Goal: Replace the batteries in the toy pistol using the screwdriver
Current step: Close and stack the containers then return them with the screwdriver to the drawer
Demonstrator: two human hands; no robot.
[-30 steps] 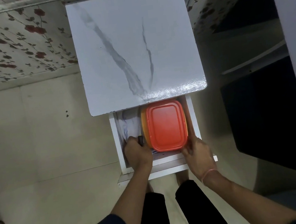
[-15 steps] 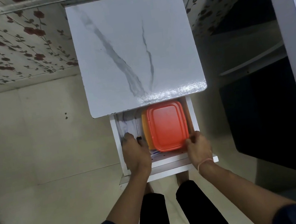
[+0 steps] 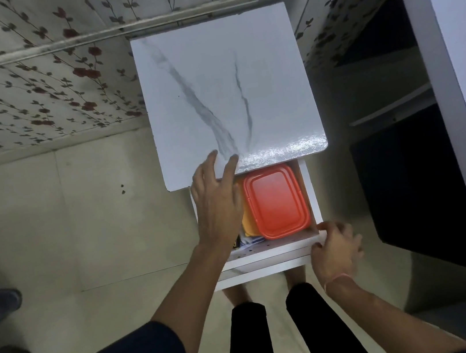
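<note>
Open drawer (image 3: 314,194) holds orange box (image 3: 276,200); left hand (image 3: 218,205) spread empty, right hand (image 3: 338,251) gripping drawer front.

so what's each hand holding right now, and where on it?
Left hand is open, fingers spread above the open drawer, holding nothing. Right hand rests on the drawer's front right corner; a closed grip there cannot be told.

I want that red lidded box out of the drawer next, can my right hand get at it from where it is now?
Probably yes. The right hand rests on the front edge of the open drawer, just beside the red lidded box. Its lid is uncovered; the left hand hovers over the drawer's other side.
</note>
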